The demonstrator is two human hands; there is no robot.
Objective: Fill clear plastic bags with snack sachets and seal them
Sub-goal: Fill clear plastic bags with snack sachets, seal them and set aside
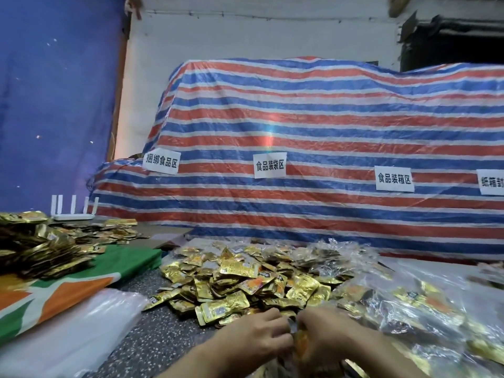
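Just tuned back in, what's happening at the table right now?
A person's left hand and right hand meet at the near edge of the table, both pinching what looks like a clear bag of sachets, though it is blurred. A loose pile of gold sachets lies just beyond, filled bags sit to the right, and empty bags are stacked to the left.

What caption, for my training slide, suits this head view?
The left hand and right hand grip a clear bag beside a gold sachet heap, filled bags right, striped tarp behind.

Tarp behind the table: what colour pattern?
Red, blue and white stripes on the tarp, clearest in the head view.
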